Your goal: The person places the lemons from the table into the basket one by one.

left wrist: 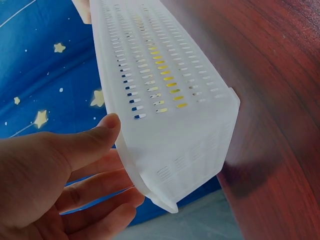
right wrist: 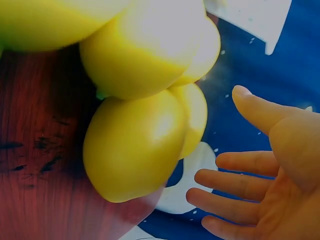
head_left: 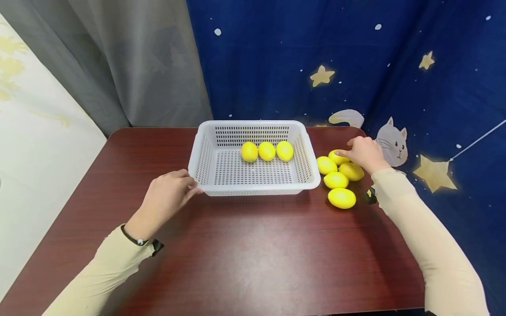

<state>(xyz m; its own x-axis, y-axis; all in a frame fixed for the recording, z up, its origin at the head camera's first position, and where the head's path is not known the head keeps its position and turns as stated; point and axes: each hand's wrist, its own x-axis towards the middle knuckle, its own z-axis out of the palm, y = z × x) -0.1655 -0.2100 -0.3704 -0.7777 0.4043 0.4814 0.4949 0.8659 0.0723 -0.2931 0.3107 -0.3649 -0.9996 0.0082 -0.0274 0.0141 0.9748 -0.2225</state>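
White plastic basket [head_left: 253, 188], full of little slots, stands on the dark red-brown table [head_left: 257, 254] in front of me. Three yellow lemons [head_left: 266, 151] sit inside the basket in a row, toward its back and a bit right of its middle. Five more lemons [head_left: 336, 180] are in a bunch on the table, to the right of the basket. One of them is just beside the basket's right side, and one is nearer to me than the basket's front rim.

My left hand [head_left: 168, 193] holds the basket by its front left corner. My thumb [left wrist: 111, 127] is on the outside of the rim, and my other fingers bend behind it. Through the slots I can see bits of yellow.

My right hand [head_left: 364, 153] is to the right of the basket, by the far lemon [head_left: 335, 159] of the bunch. It has nothing in it. My fingers [right wrist: 235, 185] are loose and spread out, and a gap shows between them and the lemons.

My sleeves [head_left: 415, 232] are cream. Behind the basket hangs a blue curtain [head_left: 269, 57] with gold stars. A gray cat [head_left: 391, 142] is on it, right of the basket. A gray curtain [head_left: 158, 66] hangs behind the basket, to its left.
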